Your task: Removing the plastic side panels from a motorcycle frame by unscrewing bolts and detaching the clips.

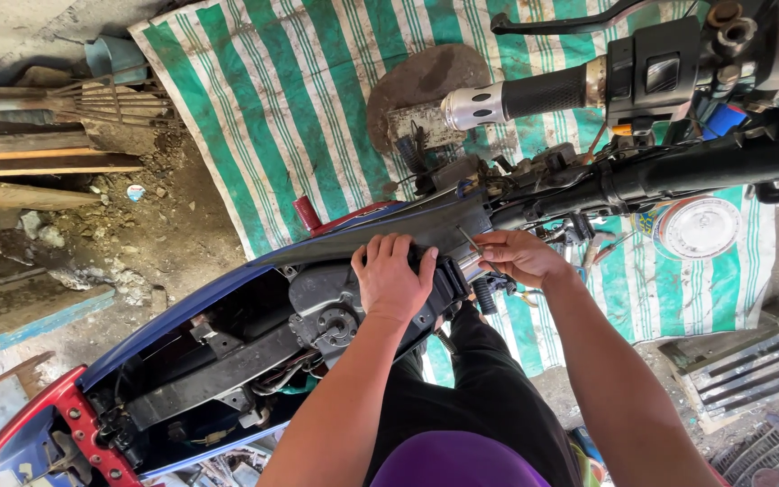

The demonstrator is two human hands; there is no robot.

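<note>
Spread across the ground from twelve to four o'clock: a green-and-white striped tarp [272,99], stained, carrying a round dark patch near twelve. Lying diagonally over it, from seven o'clock up to two: a stripped motorcycle [227,352], seat gone, blue side panel [191,302] and red tail section [56,410] still on, frame and wiring bared in the open bay. At one o'clock, the handlebar grip [543,92] with chromed end and black switch housing. At three o'clock, a round chrome headlamp [700,227] resting on the tarp. At nine o'clock, weathered planks [38,162] against dirt and rubble.

Dead centre: a black boxy part [444,275] seated in the frame beside a grey housing [326,311]. Left hand [393,280] pressed flat over the near end of that part, fingers curled over its top edge, steadying rather than lifting. Right hand [520,257] at the part's two-o'clock end, fingertips pinched on a thin metal tool or rod [469,242]; kind not clear.

Judging progress: bodywork and seat already removed, headlamp detached, so strip-down well advanced; black part still seated in the frame, still being worked at its fastening end, not yet free or not yet secured — direction impossible to tell.
</note>
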